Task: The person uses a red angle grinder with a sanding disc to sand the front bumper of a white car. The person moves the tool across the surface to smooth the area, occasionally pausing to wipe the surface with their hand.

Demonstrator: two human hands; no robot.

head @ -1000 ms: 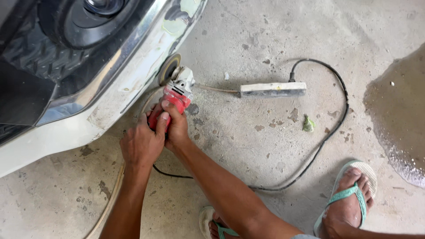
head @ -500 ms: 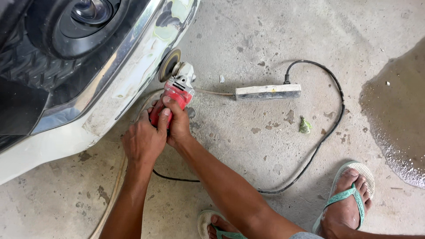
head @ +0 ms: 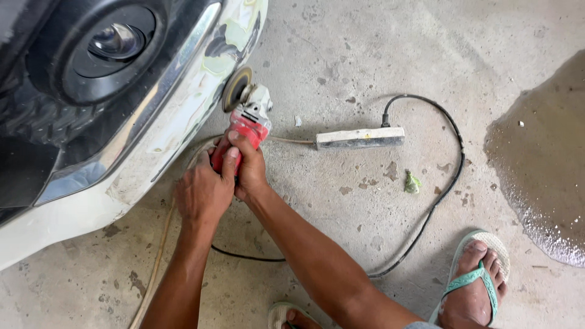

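Both my hands grip a red angle grinder (head: 251,120) with a grey head. My left hand (head: 202,190) wraps the rear of its body and my right hand (head: 248,166) holds it from the right side. The grinder's round sanding disc (head: 236,89) presses against the edge of a white car bumper (head: 164,141), where patches of filler and bare spots show. A round fog lamp (head: 113,41) sits in the black grille above the bumper.
A white power strip (head: 359,137) lies on the concrete floor to the right, with a black cable (head: 440,192) looping back toward me. A wet patch (head: 545,152) darkens the floor at right. My feet wear green flip-flops (head: 474,277).
The view has shifted slightly; the grinder and both hands have moved a little along the bumper edge, disc still against the panel.
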